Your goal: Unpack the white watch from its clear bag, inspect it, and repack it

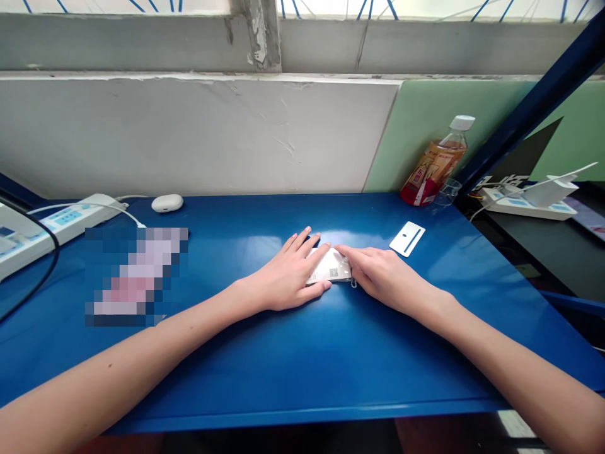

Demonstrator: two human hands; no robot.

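Note:
Flat on the blue desk (302, 359) lies a small white card holder (331, 268) with a clear, glossy cover, a small printed square code and a short ball chain (353, 283) at its right corner. My left hand (290, 271) rests over its left side, fingers spread, the thumb along the near edge. At the right end my right hand (378, 271) has its index finger on the top corner and the other fingers curled in by the edge. What those curled fingers touch is partly hidden. Beyond my right hand is a white card-like piece (405, 237) with a long slot.
A tea-coloured drink bottle (435, 165) leans at the back right corner. On the left are a white power strip (89, 211), a white earbud case (167, 203), a black cable (50, 271) and a pixelated phone-shaped object (137, 277). A wall stands behind the desk.

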